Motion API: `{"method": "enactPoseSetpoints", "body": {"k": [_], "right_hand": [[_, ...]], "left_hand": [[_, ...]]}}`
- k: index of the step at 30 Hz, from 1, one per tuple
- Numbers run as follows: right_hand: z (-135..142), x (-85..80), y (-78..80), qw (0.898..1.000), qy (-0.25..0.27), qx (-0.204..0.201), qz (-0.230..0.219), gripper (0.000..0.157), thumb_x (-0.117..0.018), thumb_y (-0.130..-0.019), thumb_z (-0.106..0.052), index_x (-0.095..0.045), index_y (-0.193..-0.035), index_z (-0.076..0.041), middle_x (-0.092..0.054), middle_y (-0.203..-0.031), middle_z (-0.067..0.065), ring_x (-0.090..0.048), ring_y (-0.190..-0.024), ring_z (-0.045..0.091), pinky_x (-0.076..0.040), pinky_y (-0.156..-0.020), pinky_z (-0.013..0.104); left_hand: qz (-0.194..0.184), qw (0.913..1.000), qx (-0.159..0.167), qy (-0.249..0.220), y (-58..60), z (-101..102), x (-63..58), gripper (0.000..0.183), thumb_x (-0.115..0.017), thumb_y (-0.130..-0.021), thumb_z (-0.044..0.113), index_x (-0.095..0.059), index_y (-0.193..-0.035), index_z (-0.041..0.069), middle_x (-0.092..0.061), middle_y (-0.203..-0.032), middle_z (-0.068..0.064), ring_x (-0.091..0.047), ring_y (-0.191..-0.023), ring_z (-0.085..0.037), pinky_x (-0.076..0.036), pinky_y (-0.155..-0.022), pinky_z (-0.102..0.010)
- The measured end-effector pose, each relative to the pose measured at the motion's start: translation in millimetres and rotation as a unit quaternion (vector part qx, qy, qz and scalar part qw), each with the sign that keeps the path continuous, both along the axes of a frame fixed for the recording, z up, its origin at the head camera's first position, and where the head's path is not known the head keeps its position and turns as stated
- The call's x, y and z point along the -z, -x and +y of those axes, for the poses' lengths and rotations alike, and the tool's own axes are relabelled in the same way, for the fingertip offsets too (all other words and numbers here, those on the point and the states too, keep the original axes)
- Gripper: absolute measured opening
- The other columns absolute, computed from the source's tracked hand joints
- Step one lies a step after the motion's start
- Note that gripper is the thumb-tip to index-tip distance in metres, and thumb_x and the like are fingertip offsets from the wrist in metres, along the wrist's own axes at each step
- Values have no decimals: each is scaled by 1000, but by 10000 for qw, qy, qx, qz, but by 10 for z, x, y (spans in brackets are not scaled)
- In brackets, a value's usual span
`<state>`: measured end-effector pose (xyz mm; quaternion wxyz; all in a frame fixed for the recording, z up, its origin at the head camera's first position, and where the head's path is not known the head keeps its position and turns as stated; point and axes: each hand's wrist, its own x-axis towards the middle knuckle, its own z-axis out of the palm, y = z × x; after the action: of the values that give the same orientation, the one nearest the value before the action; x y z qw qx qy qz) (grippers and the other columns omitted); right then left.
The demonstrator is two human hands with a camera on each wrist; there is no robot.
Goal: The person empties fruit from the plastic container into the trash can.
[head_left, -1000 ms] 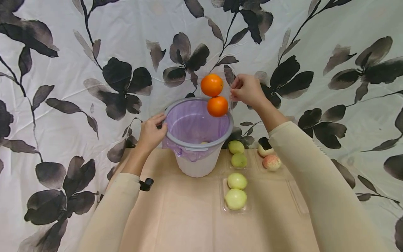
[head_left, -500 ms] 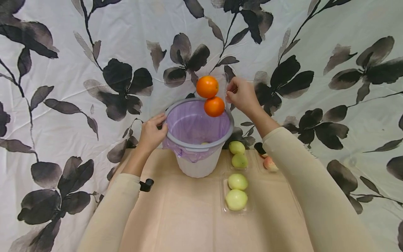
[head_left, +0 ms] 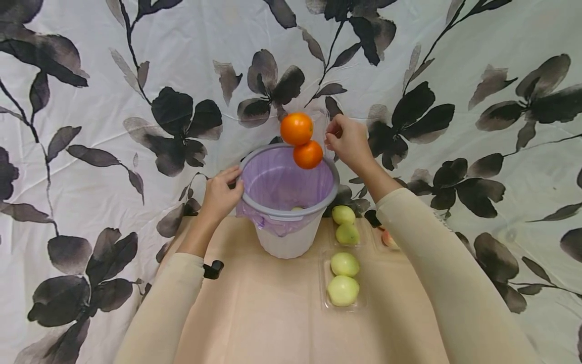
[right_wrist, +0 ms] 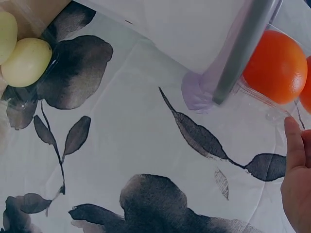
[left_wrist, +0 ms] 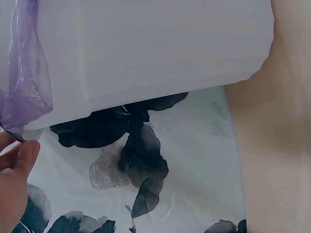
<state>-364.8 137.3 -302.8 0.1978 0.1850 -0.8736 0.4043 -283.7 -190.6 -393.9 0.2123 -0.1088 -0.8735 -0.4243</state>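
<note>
A white bin (head_left: pixel 286 245) with a grey rim and a purple bag liner (head_left: pixel 279 177) stands at the table's back edge. My left hand (head_left: pixel 220 194) grips its rim from the left, with the thumb on the near side in the left wrist view. My right hand (head_left: pixel 349 141) pinches the edge of a clear plastic tray (right_wrist: pixel 265 100), tilted above the bin's right side. Two oranges, an upper one (head_left: pixel 296 129) and a lower one (head_left: pixel 308 154), lie in that tray. Part of a pale fruit (head_left: pixel 297 208) shows inside the bin.
Right of the bin are two clear trays, each with two yellow-green fruits (head_left: pixel 344 277) (head_left: pixel 346 225). A reddish fruit (head_left: pixel 389 239) is partly hidden behind my right sleeve. A floral cloth (head_left: pixel 273 30) hangs behind the table (head_left: pixel 263 313).
My right hand has moved slightly left and a little down with the tray. The oranges have shifted left over the bin. My left hand stays on the rim.
</note>
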Motion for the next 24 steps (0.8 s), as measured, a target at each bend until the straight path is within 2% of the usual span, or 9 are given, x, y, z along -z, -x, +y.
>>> {"method": "enactPoseSetpoints", "body": {"k": [8, 12, 18, 24], "right_hand": [[-33, 37, 30, 9995, -104, 81, 303, 4, -66, -95, 0, -63, -97, 1, -71, -91, 17, -75, -79, 29, -61, -70, 20], [-54, 37, 35, 9991, -125, 127, 375, 4, -66, -95, -1, -63, -96, 1, -71, -89, 16, -74, -77, 27, -60, -68, 18], [-82, 76, 55, 9979, -323, 145, 547, 4, -65, -94, -2, -62, -92, -1, -73, -86, 15, -72, -73, 25, -52, -64, 11], [-95, 55, 62, 9954, -356, 297, 838, 3, -63, -96, -4, -63, -93, -3, -72, -85, 14, -67, -73, 24, -48, -66, 19]], "left_hand": [[50, 10000, -57, 13, 6, 25, 13, 41, -64, -93, 10, -67, -131, -5, -63, -142, -19, -70, -116, -35, -57, -100, -46], [80, 9999, -109, 52, 11, 31, 43, 42, -63, -93, 10, -67, -131, -6, -63, -142, -18, -69, -117, -35, -55, -103, -46], [199, 9995, -187, 150, 2, 36, 63, 41, -63, -92, 11, -68, -130, -6, -64, -141, -18, -67, -122, -36, -54, -105, -47], [245, 9994, -149, 176, 11, 28, 52, 42, -63, -92, 10, -67, -130, -7, -63, -141, -20, -64, -126, -37, -52, -107, -48]]}}
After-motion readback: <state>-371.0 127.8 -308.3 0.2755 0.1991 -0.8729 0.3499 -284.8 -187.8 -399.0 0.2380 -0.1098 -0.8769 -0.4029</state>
